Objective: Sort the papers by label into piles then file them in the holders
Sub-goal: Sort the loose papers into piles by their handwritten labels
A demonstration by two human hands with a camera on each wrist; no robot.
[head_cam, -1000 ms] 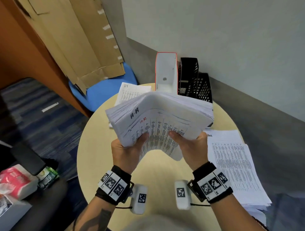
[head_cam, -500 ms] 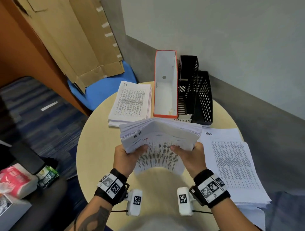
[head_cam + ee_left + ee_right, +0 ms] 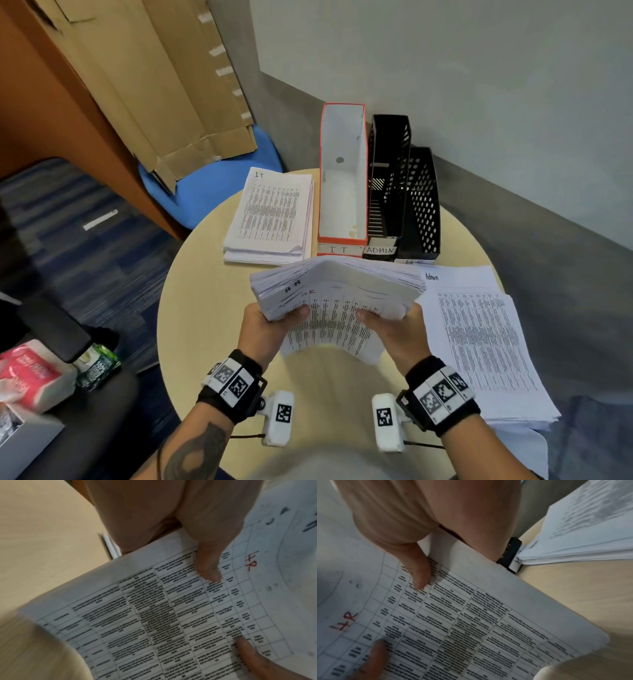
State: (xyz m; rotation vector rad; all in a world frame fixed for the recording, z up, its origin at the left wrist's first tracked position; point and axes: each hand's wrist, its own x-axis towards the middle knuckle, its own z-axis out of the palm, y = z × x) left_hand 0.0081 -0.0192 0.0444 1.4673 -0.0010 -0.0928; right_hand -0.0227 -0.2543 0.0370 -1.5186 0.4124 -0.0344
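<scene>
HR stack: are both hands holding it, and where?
Yes. The left hand and right hand grip the HR stack at its near edge, thumbs on top, one near each corner.
</scene>
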